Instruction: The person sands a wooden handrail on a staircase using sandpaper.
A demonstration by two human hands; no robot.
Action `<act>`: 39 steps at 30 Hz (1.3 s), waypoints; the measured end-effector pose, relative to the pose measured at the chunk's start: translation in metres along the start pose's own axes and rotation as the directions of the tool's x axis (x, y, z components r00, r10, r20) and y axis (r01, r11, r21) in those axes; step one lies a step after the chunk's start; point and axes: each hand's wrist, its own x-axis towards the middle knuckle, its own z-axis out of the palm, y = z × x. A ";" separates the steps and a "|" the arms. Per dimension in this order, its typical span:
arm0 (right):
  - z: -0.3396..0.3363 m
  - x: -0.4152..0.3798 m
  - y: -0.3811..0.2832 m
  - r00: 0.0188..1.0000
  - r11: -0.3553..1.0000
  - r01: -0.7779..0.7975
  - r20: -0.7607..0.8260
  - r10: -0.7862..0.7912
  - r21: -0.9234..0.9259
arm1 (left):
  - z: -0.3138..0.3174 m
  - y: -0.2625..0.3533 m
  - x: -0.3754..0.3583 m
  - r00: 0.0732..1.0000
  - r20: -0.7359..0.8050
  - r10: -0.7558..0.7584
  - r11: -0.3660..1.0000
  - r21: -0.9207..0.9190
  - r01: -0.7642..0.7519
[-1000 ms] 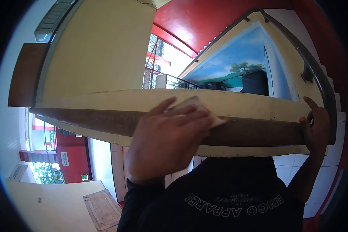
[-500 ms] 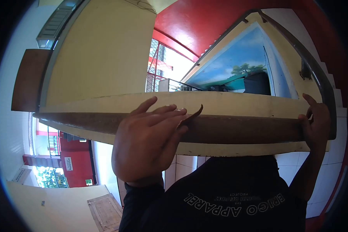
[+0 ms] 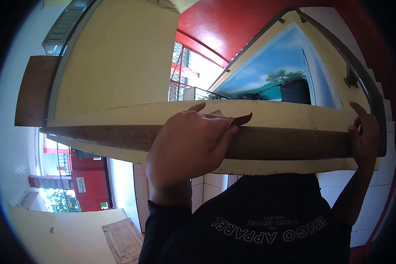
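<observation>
A brown wooden handrail runs across in front of me on top of a cream-painted wall. My left hand lies over the rail left of its middle, with fingers closed and bent over the far side. Under those fingers is a curled brown sheet that looks like sandpaper; its pointed edge sticks out past the fingertips. Most of the sheet is hidden by the hand. Near the rail's right end, my right hand rests against the wood, fingers apart and the index finger raised, holding nothing visible.
A dark metal handrail slopes down at the right beside stairs. Behind the wall is a painted sky mural with a dark covered object before it. White floor tiles show below right, and a wooden panel below left.
My left hand has moved right along the rail, taking the sandpaper with it. My right hand stays at the rail's right end; the view has shifted slightly.
</observation>
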 end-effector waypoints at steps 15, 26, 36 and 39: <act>-0.004 -0.002 -0.001 0.998 0.998 -0.055 0.037 0.054 0.033 | -0.004 -0.005 -0.019 0.969 -0.235 0.081 0.988 -0.111 -0.110; -0.002 -0.003 0.005 0.998 0.998 -0.059 0.015 0.058 0.018 | -0.012 0.001 -0.016 0.970 -0.199 0.141 0.990 0.011 -0.141; -0.004 0.000 0.002 0.999 0.998 -0.043 0.019 0.042 0.036 | -0.006 0.006 -0.007 0.986 -0.157 0.051 0.995 -0.073 -0.063; -0.001 -0.001 0.004 0.999 0.999 -0.041 0.000 0.041 0.028 | -0.007 0.001 0.009 0.976 0.106 -0.191 0.982 0.021 0.190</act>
